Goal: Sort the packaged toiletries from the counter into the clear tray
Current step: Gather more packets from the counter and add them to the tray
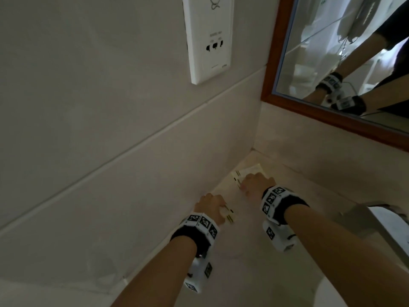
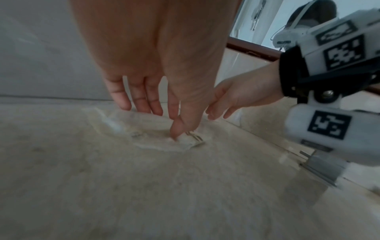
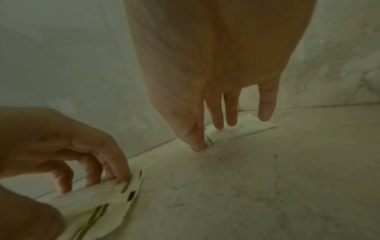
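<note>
On the beige stone counter (image 1: 254, 258), the left hand (image 1: 210, 206) pinches a flat cream paper sachet with dark stripes (image 1: 229, 214). The right hand (image 1: 256, 183), fingers nearly straight, presses a second striped cream sachet (image 1: 245, 172) near the corner. Printing on both seems too blurred to read.

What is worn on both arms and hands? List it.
Both forearms are bare, with no sleeves or gloves. The left hand and right hand each have a black wrist strap with white blocks printed with black square codes, and a white camera pod hanging below.

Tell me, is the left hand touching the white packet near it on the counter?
Touching. In the right wrist view the left hand pinches the edge of the white packet between fingertips and thumb; the left wrist view shows the thumb pressed on it too.
</note>
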Motion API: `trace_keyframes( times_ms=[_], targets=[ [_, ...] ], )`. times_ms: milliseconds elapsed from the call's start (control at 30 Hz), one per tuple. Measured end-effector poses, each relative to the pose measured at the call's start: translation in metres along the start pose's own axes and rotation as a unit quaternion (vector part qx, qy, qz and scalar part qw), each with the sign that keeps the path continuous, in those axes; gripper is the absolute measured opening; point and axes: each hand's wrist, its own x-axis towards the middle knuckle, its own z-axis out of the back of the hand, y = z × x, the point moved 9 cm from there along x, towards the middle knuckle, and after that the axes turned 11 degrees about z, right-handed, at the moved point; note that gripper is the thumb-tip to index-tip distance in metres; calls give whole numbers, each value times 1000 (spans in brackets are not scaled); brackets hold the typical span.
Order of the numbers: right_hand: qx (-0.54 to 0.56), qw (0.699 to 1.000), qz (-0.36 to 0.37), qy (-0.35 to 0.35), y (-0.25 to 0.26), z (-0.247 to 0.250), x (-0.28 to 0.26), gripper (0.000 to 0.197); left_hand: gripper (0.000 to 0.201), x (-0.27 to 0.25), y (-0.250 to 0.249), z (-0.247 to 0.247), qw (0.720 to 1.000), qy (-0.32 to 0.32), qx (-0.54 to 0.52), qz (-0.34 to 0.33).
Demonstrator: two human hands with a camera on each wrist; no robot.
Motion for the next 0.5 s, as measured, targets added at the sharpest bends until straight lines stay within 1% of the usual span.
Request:
trace_keyframes(
  times_ms=[100,167,267,500],
  targets=[
    [-8,1000,-1,9,0,-1,3,37,59,6,3,4,1000,2,-1,-11],
    [-23,1000,1,16,1,0,4,39,60,8,3,7,1000,-2,7,-11],
    [-25,999,6,22,3,-3,4,42,56,7,0,5,1000,-10,15,-8],
    [-27,1000,5,7,4,-6,6,47,46,1,-4,4,997,-36,62,9]
  ],
)
